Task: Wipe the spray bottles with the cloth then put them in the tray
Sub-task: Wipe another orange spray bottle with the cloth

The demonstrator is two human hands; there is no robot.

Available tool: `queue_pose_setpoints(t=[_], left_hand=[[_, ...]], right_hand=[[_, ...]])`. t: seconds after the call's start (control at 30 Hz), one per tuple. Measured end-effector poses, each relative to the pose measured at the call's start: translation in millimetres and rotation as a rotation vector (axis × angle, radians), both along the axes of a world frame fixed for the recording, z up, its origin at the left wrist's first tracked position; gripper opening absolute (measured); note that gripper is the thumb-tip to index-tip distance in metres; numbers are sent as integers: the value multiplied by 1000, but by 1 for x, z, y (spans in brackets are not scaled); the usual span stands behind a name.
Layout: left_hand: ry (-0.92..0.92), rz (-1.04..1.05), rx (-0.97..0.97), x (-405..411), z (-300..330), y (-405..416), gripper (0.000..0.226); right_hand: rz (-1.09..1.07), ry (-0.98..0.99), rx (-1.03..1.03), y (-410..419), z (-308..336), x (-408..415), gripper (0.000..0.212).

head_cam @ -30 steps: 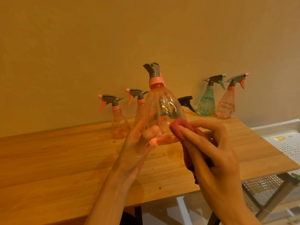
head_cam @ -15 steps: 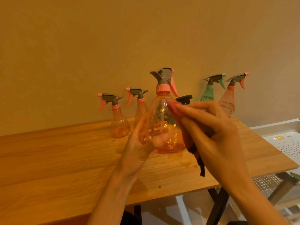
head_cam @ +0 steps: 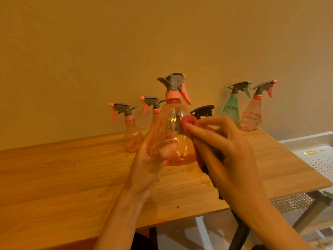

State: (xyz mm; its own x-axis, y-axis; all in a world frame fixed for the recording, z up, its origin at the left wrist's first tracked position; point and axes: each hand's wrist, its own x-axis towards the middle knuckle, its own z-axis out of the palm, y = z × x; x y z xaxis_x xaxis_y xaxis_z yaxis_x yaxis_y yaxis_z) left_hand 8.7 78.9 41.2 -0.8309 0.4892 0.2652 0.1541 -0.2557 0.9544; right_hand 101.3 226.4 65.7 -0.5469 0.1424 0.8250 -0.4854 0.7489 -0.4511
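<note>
Here, cloth (head_cam: 189,121) against unlabelled bottle (head_cam: 177,134).

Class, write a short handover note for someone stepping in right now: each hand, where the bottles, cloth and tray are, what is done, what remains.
Left hand grips the held pink bottle above the table.
Right hand presses the red cloth against its side.
Done: wiping under way.
Left: finish it and put it in the white tray at right; then wipe and put in the tray the bottles standing by the wall, among them the green bottle.
</note>
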Motion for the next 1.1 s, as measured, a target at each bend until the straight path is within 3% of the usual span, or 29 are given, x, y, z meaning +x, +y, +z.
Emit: queue_pose_setpoints(t=[0.37,0.63,0.83,1.1], left_hand=[[45,-29,-21,0,3,1,106],[51,-46,-28,-2,1,3,107],[60,-50,-28,3,4,8,103],[-41,-23,15,2,3,7,105]], right_hand=[[14,-25,-49,8,16,-12,31],[17,-46,-21,-5,-29,17,37],[-22,10,-18,4,1,1,32],[18,-13,-23,-4,-36,24,33]])
